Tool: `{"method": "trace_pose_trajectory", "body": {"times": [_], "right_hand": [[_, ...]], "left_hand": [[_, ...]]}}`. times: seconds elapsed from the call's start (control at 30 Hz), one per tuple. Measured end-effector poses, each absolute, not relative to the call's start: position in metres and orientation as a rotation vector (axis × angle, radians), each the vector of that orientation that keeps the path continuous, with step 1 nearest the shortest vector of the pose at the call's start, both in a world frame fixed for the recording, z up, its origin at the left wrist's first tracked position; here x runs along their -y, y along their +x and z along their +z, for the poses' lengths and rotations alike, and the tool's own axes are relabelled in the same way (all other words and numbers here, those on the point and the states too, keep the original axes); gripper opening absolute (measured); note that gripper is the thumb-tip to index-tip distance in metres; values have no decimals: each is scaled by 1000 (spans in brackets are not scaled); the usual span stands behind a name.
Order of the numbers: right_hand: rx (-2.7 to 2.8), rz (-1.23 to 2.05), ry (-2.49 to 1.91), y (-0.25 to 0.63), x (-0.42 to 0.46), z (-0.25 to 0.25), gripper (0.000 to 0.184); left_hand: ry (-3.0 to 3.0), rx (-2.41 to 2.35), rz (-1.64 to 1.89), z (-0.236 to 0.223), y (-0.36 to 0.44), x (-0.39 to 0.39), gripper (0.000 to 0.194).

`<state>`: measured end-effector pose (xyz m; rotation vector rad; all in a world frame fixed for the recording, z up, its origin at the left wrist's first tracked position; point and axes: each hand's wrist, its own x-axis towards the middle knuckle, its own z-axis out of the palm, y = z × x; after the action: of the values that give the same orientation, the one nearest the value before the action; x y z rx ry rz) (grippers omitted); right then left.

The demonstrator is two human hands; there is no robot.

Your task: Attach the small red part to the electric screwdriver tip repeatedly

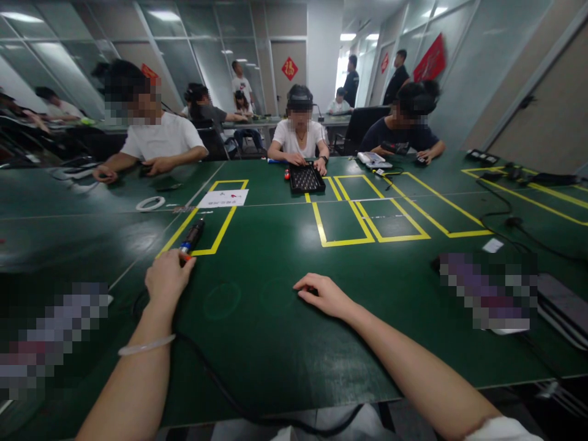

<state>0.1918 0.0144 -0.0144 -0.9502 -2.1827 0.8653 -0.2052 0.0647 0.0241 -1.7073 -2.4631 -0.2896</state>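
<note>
My left hand (pixel 168 275) is at the left of the green table, its fingers closed at the near end of an electric screwdriver (pixel 193 233). The screwdriver has a dark barrel, a blue ring and an orange part by my fingertips. It lies over the left edge of a yellow tape outline, pointing away from me. Part of it is hidden by my hand. My right hand (pixel 328 295) rests on the table to the right, fingers loosely bent and thumb apart from the index finger. Nothing shows in it.
A black cable (pixel 206 364) runs from near my left wrist over the table edge. Phones (pixel 487 294) lie on both sides. Beyond are a paper sheet (pixel 223 198), a white ring (pixel 150 203) and a black tray (pixel 305 179) at a person's hands. Several people sit opposite.
</note>
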Motion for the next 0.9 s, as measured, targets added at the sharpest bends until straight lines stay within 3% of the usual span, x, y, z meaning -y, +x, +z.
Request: {"method": "trace_pose_trajectory", "body": {"times": [0.2,0.5,0.7,0.9], "right_hand": [[2177,868,-929,191,-16,-18,17],[2168,900,-895,185,-11,-21,40],[2248,833,-858,182,-7,-16,14],[2110,984,-909,183,-11,-19,11]], "left_hand": [[-2533,2226,-852,18,-121,-59,36],[-3508,2002,-891,12,-33,-21,57],[-3701,1795,-778,13,-31,-14,63],[-3601,1756,-809,17,-24,-12,51]]}}
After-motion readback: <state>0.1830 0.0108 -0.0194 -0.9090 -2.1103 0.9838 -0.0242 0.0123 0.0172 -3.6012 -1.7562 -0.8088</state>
